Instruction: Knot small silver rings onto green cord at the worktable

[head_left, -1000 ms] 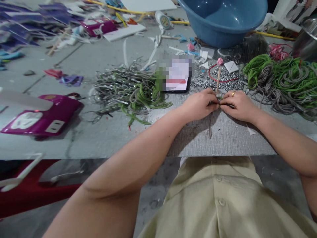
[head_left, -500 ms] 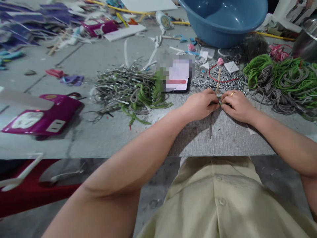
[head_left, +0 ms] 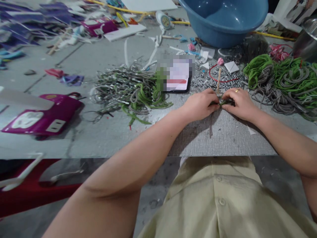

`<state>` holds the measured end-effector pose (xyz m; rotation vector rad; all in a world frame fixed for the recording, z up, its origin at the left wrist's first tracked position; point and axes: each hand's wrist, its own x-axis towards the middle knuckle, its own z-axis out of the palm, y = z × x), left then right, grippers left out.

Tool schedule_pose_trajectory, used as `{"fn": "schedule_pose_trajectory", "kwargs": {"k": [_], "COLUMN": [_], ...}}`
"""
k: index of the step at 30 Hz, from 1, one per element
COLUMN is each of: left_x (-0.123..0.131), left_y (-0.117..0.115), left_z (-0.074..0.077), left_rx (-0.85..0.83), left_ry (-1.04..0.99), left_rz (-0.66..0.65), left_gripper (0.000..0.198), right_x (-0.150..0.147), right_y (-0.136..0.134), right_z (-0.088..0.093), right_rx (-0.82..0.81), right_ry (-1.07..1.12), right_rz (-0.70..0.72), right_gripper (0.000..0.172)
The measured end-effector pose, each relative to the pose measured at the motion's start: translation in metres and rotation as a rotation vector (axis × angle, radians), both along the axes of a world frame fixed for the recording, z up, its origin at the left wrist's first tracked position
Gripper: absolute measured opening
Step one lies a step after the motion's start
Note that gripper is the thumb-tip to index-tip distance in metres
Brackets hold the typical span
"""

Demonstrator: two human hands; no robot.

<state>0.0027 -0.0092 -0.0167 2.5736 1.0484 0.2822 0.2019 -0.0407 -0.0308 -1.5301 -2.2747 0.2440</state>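
Close together above the table (head_left: 247,145), both hands pinch a thin green and grey cord (head_left: 223,101). My left hand (head_left: 201,103) is closed on the cord, its fingertips and thumb pressed together. My right hand (head_left: 239,103), with a ring on one finger, grips the cord just to the right. Much of the cord is hidden by my fingers; a thin grey end hangs below the left fingertips. Right behind my hands stands a slim wooden stick (head_left: 219,79). Small silvery beads (head_left: 205,82) are spread out behind it, with a red cord (head_left: 212,75) lying across them.
A tangle of beaded green and grey cords (head_left: 128,87) lies left of a phone (head_left: 178,77). Another cord heap (head_left: 284,86) is at right. A blue basin (head_left: 228,31) stands at the back. A purple device (head_left: 44,115) sits at left.
My right hand has shifted very slightly to the right and turned, opening a small gap between the fingertips where more cord shows. My left hand stays in place.
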Motion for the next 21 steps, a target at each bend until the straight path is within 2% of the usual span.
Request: {"fn": "schedule_pose_trajectory", "kwargs": {"k": [6,13,21], "left_x": [0.0,0.0,0.001], "left_y": [-0.001,-0.001,0.0], "left_z": [0.003,0.001,0.002], "left_rx": [-0.026,-0.034,-0.053], "left_ry": [0.01,-0.012,0.0], "left_rz": [0.018,0.012,0.017], "left_gripper": [0.027,0.026,0.026], "right_x": [0.009,0.015,0.022], "right_y": [0.0,0.0,0.002], "right_z": [0.004,0.005,0.002], "right_rx": [-0.096,-0.202,-0.344], "right_ry": [-0.007,-0.042,-0.09], "right_rz": [0.028,0.055,0.122], "right_gripper": [0.044,0.087,0.121]}}
